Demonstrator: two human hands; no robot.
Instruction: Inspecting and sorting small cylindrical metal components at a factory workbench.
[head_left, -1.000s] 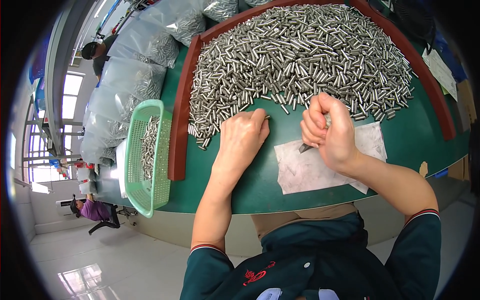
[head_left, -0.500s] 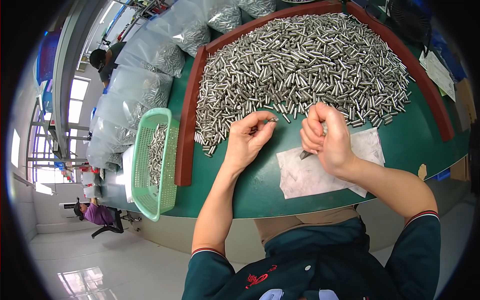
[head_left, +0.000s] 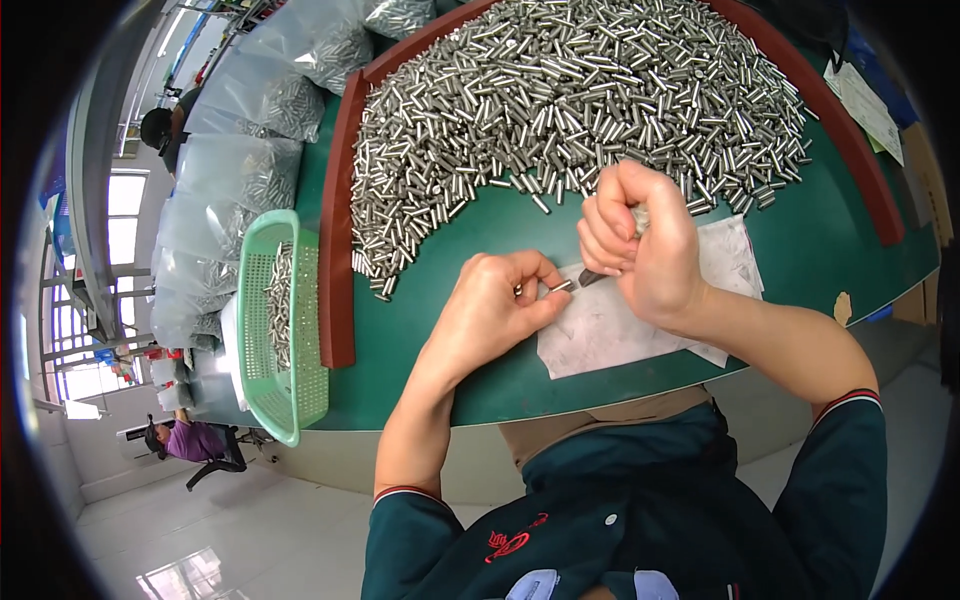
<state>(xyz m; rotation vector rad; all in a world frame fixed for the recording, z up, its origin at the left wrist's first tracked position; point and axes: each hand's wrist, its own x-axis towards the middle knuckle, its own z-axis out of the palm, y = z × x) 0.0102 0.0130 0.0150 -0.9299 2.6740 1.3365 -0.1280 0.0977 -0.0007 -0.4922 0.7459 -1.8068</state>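
Note:
My left hand [head_left: 488, 310] pinches a small shiny metal pin [head_left: 564, 287] between thumb and fingers. The pin's end points at the dark, blade-like tip of a hand tool [head_left: 591, 277]. My right hand [head_left: 650, 245] is wrapped in a fist round this tool, whose pale handle shows only in part; its exact kind is hidden. Whether tip and pin touch I cannot tell. Under the tool lies a smudged white cloth or paper sheet [head_left: 575, 345]. Beyond both hands spreads a large heap of metal pins [head_left: 590, 110] on the green table [head_left: 480, 225].
A dark red raised border [head_left: 338, 240] surrounds the heap on its sides and back. Left of it stands a light green basket [head_left: 297, 405] with pins inside. Clear bags of pins [head_left: 240, 175] line the far left. Papers [head_left: 865, 110] lie at right. Two people are farther off left.
My left hand has come nearer and to the right, bringing the pin close to the tool tip. My right hand has shifted slightly up and left, with the tool kept in it. The view has shifted.

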